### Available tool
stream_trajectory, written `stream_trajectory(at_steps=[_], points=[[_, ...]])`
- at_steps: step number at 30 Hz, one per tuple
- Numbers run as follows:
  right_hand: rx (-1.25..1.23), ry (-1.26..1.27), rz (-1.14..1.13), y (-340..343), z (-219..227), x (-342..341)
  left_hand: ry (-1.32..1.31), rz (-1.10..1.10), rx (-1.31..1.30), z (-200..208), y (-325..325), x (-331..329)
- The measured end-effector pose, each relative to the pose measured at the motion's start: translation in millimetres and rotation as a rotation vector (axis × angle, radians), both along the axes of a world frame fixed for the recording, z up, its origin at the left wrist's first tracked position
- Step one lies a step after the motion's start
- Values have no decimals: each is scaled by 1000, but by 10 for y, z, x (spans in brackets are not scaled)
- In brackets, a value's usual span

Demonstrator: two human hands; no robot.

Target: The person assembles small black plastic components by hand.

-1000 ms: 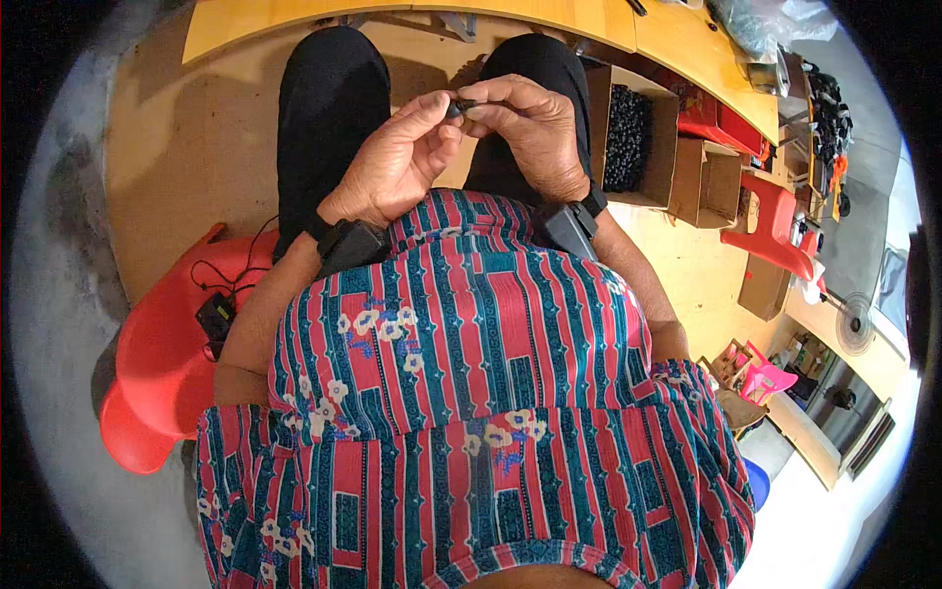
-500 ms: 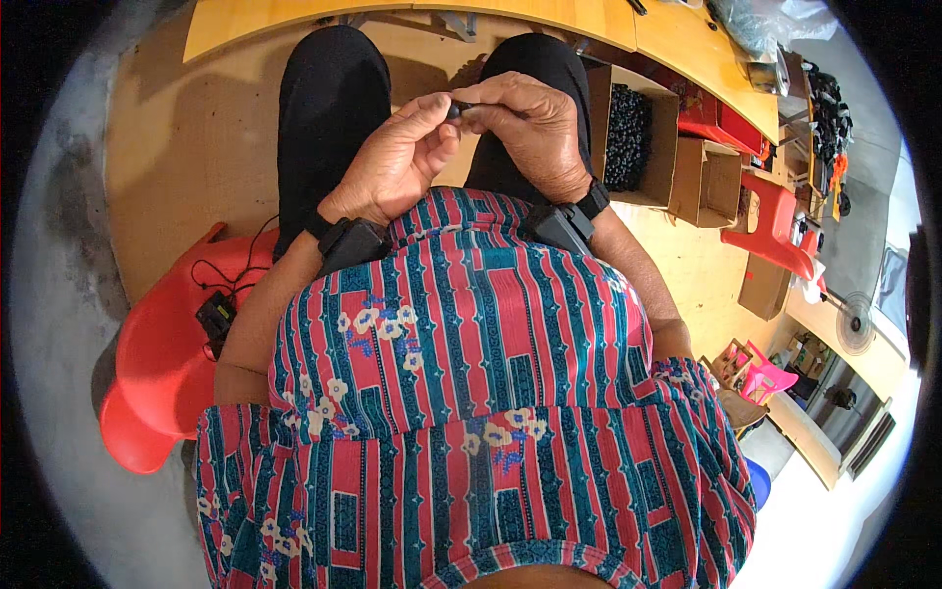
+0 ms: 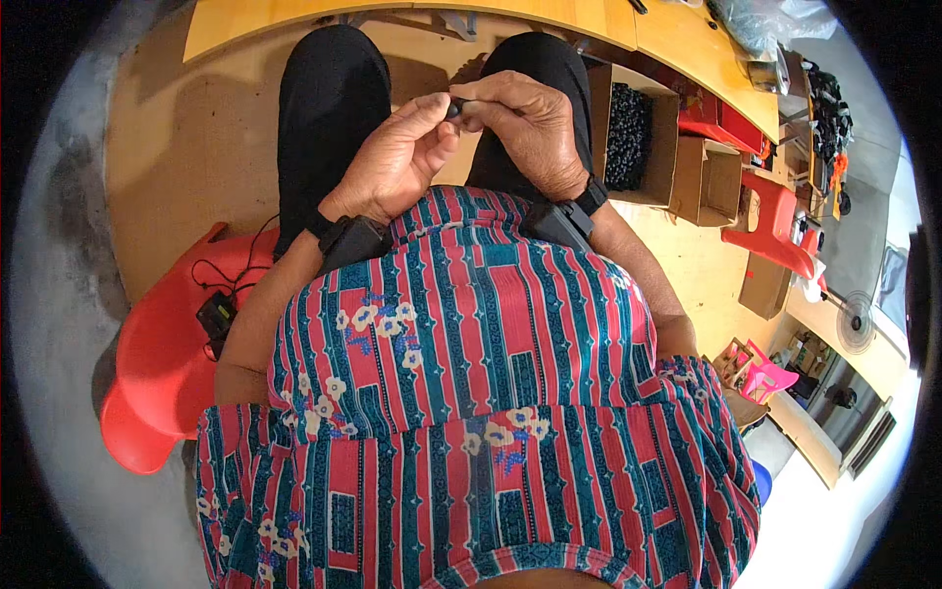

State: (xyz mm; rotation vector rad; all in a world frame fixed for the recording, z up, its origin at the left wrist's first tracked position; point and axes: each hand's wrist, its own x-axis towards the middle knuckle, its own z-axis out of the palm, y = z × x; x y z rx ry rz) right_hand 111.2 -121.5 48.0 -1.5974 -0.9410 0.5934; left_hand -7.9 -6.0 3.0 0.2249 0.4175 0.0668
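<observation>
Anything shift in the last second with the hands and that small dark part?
Nothing visibly changed. The left hand and right hand still pinch the small dark part between their fingertips above the lap, and the open cardboard box of dark pieces sits where it was, to the right.

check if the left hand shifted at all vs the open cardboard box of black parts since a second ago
No. The left hand sits as before, left of the cardboard box, fingertips meeting the right hand on a small dark part.
</observation>
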Motion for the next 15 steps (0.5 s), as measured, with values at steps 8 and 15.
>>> stream_trajectory(at_steps=[8, 15], points=[[-36, 165, -37, -4, 0, 3, 34, 5, 31, 11, 3, -4], [-76, 137, -61, -4, 9, -1, 45, -6, 100, -73, 11, 13]])
